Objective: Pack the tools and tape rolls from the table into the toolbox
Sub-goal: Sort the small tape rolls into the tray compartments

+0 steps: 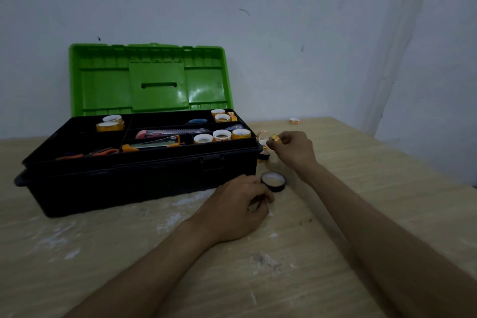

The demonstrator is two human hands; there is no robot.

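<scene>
A small yellow tape roll point(275, 138) is pinched in the right hand point(293, 148) fingers, just beside the toolbox point(144, 183) right end. The left hand point(236, 208) fingers curl at a black tape roll point(273, 181) on the bench point(361, 188); whether they grip it, I cannot tell. Loose rolls crowd there; a careless lift could knock them off.

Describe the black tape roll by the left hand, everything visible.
The black tape roll is a small ring with a dark, slightly glossy outer wrap and a pale inner core. It lies flat on the wooden table, hole facing up, just off the toolbox's front right corner. The left hand rests beside it, fingertips at its near edge; actual contact cannot be told.
</scene>
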